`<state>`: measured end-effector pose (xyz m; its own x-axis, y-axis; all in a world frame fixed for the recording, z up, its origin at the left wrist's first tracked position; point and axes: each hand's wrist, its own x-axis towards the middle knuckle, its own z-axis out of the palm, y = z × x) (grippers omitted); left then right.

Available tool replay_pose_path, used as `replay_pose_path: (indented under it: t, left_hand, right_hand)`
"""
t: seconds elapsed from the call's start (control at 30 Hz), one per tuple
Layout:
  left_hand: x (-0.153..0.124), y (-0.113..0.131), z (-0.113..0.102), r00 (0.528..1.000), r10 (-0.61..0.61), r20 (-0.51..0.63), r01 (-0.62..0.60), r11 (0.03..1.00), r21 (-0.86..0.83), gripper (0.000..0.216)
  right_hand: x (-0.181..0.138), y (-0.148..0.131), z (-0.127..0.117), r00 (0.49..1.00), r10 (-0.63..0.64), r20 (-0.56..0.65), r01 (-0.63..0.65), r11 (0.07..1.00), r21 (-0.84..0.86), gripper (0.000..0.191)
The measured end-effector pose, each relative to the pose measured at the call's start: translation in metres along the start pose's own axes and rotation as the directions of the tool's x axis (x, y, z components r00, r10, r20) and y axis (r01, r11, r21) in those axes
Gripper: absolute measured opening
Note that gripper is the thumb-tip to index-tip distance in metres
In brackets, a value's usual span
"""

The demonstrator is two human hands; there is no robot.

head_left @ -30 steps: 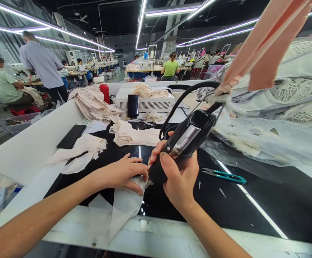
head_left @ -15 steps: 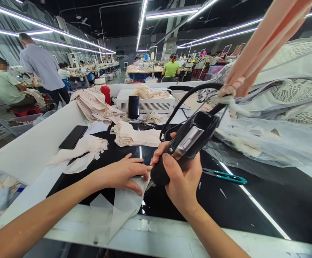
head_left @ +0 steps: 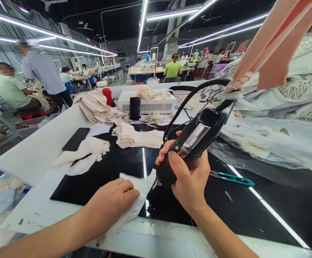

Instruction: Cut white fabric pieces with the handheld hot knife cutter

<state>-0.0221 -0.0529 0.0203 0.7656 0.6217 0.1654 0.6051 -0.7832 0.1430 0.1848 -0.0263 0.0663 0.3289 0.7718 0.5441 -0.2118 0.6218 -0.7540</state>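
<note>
My right hand (head_left: pixel 190 175) is wrapped round a black corded hand-held cutter (head_left: pixel 192 143), tilted with its narrow metal tip pointing down and left. The tip is close to the right edge of a white fabric piece (head_left: pixel 142 184); whether it touches is hard to tell. Curled fingers of my left hand (head_left: pixel 118 197) grip that fabric near the front of the black work surface (head_left: pixel 226 215), and its lower part drapes over the table's front edge. A knotted pink fabric strap (head_left: pixel 263 53) holds up the cutter's cord end.
Teal-handled snips (head_left: pixel 234 178) lie right of my right hand. Behind are stacked cream fabric pieces (head_left: pixel 140 136), a white vented box (head_left: pixel 147 102), a phone (head_left: pixel 76 139) and loose fabric pieces (head_left: pixel 88 152). Bagged fabric (head_left: pixel 266 139) fills the right side. People work beyond.
My left hand has gone from spread fingers on the fabric to a curled grip, and has moved left and nearer me. The white fabric has shifted. The cutter stays in my right hand.
</note>
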Motion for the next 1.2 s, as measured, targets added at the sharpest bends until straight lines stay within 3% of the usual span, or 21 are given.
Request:
replay_pose_path:
  t: [0.17, 0.27, 0.5, 0.67, 0.8, 1.2]
  left_hand:
    - [0.002, -0.031, -0.002, 0.972, 0.226, -0.069, -0.231, 0.969, -0.085, 0.044]
    - [0.005, -0.047, -0.006, 0.959, 0.274, -0.071, -0.281, 0.952, -0.125, 0.050]
    - [0.032, -0.048, -0.006, 0.962, 0.209, -0.173, -0.231, 0.965, -0.122, 0.034]
    - [0.050, -0.050, 0.009, 0.976, 0.189, -0.113, -0.198, 0.977, -0.074, 0.036]
    - [0.048, -0.052, 0.013, 0.977, 0.197, -0.081, -0.202, 0.978, -0.061, 0.029]
    - [0.030, -0.049, 0.014, 0.974, 0.180, -0.139, -0.194, 0.977, -0.091, 0.029]
  right_hand:
    - [-0.001, -0.003, -0.002, 1.000, -0.001, 0.020, 0.000, 1.000, 0.007, 0.031]
    - [-0.004, -0.004, -0.003, 0.999, -0.001, 0.049, 0.000, 1.000, 0.018, 0.029]
    - [-0.012, -0.006, -0.007, 0.998, 0.015, 0.063, -0.015, 1.000, -0.003, 0.027]
    - [-0.016, -0.012, -0.017, 0.997, 0.019, 0.068, -0.018, 1.000, -0.017, 0.030]
    - [-0.020, -0.016, -0.023, 0.997, 0.026, 0.068, -0.026, 1.000, -0.013, 0.038]
    - [-0.017, -0.028, -0.030, 0.999, 0.022, 0.035, -0.019, 0.998, -0.068, 0.041]
